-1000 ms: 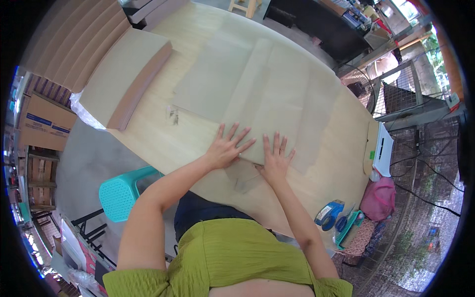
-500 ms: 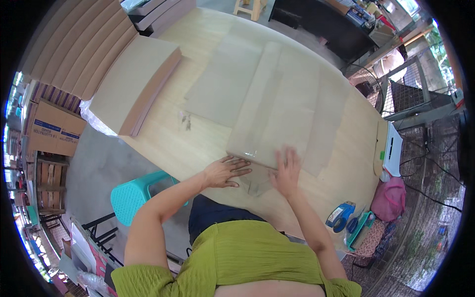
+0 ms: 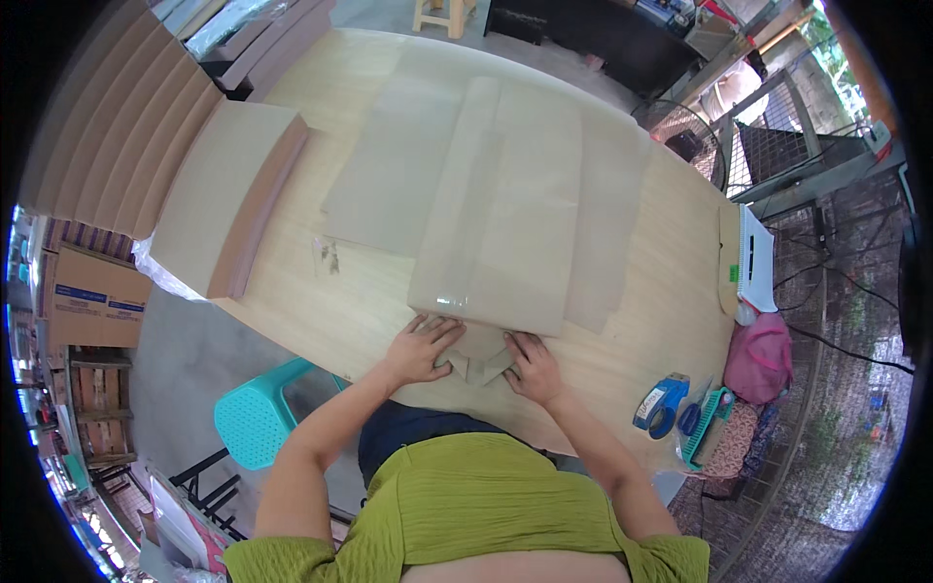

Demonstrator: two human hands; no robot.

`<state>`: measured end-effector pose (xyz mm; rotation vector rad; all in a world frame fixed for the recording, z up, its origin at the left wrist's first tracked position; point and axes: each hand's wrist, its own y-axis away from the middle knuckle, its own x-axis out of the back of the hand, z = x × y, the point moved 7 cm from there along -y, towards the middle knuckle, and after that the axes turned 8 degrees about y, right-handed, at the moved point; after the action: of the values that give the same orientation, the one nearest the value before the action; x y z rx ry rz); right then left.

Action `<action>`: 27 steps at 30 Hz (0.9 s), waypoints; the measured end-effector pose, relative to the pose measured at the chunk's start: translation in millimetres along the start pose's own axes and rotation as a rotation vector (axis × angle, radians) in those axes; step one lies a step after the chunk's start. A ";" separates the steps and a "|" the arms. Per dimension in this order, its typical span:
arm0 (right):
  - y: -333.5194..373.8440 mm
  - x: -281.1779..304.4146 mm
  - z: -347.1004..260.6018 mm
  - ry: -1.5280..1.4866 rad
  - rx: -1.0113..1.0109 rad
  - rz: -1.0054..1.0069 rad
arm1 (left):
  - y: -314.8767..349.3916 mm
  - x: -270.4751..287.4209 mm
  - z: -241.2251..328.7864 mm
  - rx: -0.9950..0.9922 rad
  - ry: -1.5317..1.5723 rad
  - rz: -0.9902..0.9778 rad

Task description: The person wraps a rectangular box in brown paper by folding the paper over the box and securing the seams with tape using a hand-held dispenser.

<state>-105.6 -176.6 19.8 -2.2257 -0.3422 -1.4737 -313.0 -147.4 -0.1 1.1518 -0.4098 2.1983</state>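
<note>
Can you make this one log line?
left hand: at paper flap, left side | right hand: at flap, right side | paper package: on table

the cardboard box (image 3: 100, 294) bears blue printed bands (image 3: 82, 292) and dark lettering (image 3: 89, 313). a pale label (image 3: 649, 400) sits on the blue tape dispenser (image 3: 669, 396), too small to read.

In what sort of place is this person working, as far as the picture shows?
Probably a small packing workshop: a paper-wrapped bundle lies on a large wooden table, a blue tape dispenser sits near its right edge, and a cardboard box stands off to the left.
</note>
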 end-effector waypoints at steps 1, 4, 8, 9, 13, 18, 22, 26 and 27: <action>2.2 -2.2 1.9 0.013 -0.031 0.032 | -3.8 -0.3 1.1 -0.014 -0.042 0.031; 10.8 -10.4 10.9 0.021 -0.082 0.114 | -11.7 0.2 2.4 -0.024 -0.058 0.114; 11.8 -1.6 3.2 0.054 -0.226 0.188 | -26.5 14.6 -2.2 0.155 0.057 0.027; 10.9 7.5 -5.3 0.141 -0.234 0.263 | -27.7 17.1 -4.1 0.229 0.049 -0.038; -22.1 32.1 -7.7 0.143 -0.291 0.299 | -29.6 25.9 -8.9 0.229 0.044 0.025; -32.6 22.6 15.3 -0.066 -0.219 0.296 | -32.4 39.9 5.7 0.236 0.141 0.023; -30.0 14.4 22.9 -0.178 -0.304 0.319 | 15.1 75.9 18.6 0.041 0.089 0.538; -30.9 16.7 3.2 -0.232 -0.343 0.333 | 15.4 97.3 9.7 -0.043 -0.226 0.427; -33.4 19.0 -6.5 -0.240 -0.343 0.340 | 15.7 97.2 1.0 -0.087 -0.230 0.374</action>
<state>-117.9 -151.5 47.0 -2.5774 0.2289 -1.1540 -364.3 -123.2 80.3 1.3736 -0.8716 2.3353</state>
